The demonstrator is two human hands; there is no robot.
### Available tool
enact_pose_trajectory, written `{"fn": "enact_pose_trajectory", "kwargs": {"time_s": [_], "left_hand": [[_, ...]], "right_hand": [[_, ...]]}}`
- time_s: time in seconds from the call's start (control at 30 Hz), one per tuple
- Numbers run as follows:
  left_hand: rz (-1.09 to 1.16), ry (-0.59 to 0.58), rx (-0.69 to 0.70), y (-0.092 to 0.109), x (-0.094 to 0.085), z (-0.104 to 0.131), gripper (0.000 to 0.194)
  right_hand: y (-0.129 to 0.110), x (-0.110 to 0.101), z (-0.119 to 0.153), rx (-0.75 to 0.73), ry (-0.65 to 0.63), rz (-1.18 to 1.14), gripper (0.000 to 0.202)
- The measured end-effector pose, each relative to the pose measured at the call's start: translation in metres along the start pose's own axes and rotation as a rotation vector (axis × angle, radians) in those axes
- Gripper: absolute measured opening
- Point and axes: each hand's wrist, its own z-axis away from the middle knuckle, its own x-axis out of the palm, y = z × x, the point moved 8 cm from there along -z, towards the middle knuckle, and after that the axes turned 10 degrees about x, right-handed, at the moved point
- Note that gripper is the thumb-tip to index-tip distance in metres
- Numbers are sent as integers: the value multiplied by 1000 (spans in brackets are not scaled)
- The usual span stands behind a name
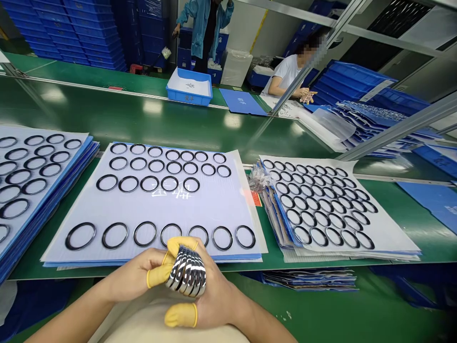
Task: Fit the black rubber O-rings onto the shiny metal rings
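Note:
A stack of several shiny metal rings [186,272] is held up near my body, below the table's front edge. My right hand [214,290] is closed around the stack from the right, its thumb in a yellow finger cot below the rings. From the left, my left hand [137,276] has its yellow-covered thumb and fingertips pressed to the stack's left side. Just beyond my hands, a white sheet [171,207] on blue boards carries rows of black-and-silver rings, with a row of rings [144,234] along its front.
To the right stands a board stack with a ring-covered sheet [387,238]; another ring-covered sheet [46,190] is at the left. Across the green table are a blue tray [189,97] and a blue board [243,101]. A seated person [287,74] and a standing person [205,28] are beyond.

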Motion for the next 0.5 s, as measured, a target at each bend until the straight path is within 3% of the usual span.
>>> {"fn": "enact_pose_trajectory", "kwargs": {"time_s": [0.17,0.33,0.5], "left_hand": [[137,108,-29,-7,-3,3,38],[208,242,2,-10,-8,7,17],[205,348,127,-2,-15,14,8]], "right_hand": [[-1,1,-3,-30,-26,-10,53],[-1,7,-6,-36,-93,-164,41],[8,9,-5,-21,-113,-622,69]]}}
